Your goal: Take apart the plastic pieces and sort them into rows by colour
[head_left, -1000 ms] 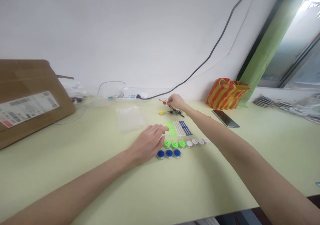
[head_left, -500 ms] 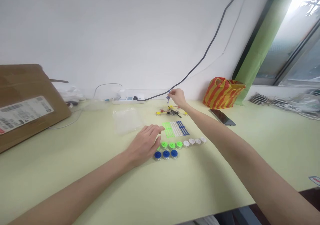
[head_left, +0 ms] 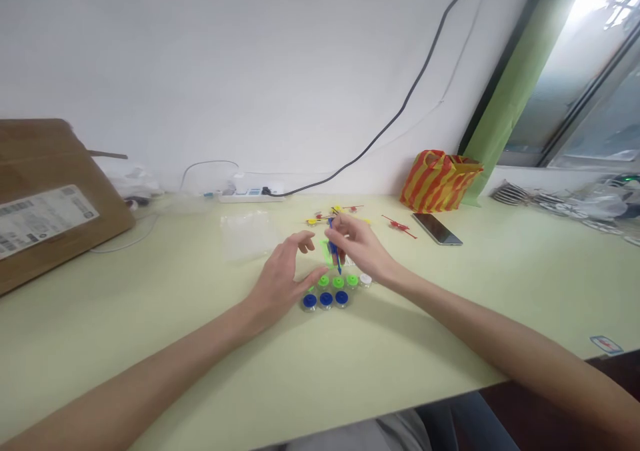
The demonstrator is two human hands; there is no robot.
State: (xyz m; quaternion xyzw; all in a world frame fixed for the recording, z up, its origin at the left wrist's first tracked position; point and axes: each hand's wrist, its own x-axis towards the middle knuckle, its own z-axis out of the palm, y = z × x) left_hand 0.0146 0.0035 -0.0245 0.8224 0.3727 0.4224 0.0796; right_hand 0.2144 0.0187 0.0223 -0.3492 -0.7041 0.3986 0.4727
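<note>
My right hand (head_left: 359, 245) pinches a thin blue plastic strip (head_left: 335, 251) upright between its fingertips, above the rows of strips. Those strips, bright green (head_left: 327, 251) and white, are mostly hidden behind my fingers. My left hand (head_left: 283, 285) hovers open, fingers spread, just left of the round caps. Blue caps (head_left: 326, 299) form a front row, with green caps (head_left: 339, 282) and a white cap (head_left: 365, 279) behind them. Small red and yellow parts (head_left: 327, 217) lie scattered beyond my right hand, and a red stick piece (head_left: 399, 225) lies to its right.
A clear plastic bag (head_left: 245, 235) lies left of my hands. A smartphone (head_left: 437, 229) and a red-and-yellow striped bag (head_left: 439, 181) sit to the right. A cardboard box (head_left: 50, 204) leans at left; a power strip (head_left: 250, 197) stands along the wall.
My right hand has come forward from the back parts to above the strips, holding the blue strip. A red piece now lies further right. The view has tilted and shifted slightly.
</note>
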